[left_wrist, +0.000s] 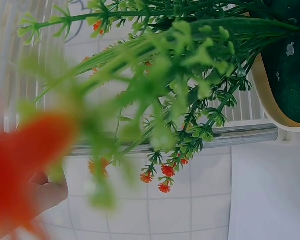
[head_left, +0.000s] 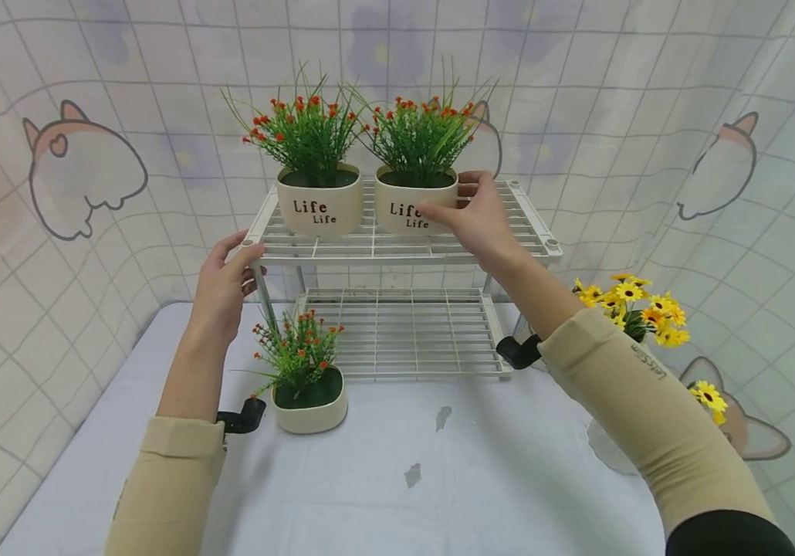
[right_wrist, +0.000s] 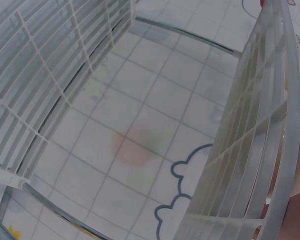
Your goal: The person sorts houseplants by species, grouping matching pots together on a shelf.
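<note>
A two-tier white wire rack stands on the table. On its top tier sit two cream "Life" flowerpots side by side, the left flowerpot and the right flowerpot, both with red-flowered artificial plants. My right hand holds the right flowerpot by its right end, thumb across the front and fingers behind. At the rack's left front corner, my left hand grips the frame. A third flowerpot stands on the table before the rack; its plant largely blocks the left wrist view. Only the right hand's edge shows in the right wrist view.
Yellow artificial flowers stand right of the rack, partly behind the right forearm. Another yellow bloom and a pale rounded object lie lower. The lower wire tier sits under the top one. A patterned curtain encloses the table.
</note>
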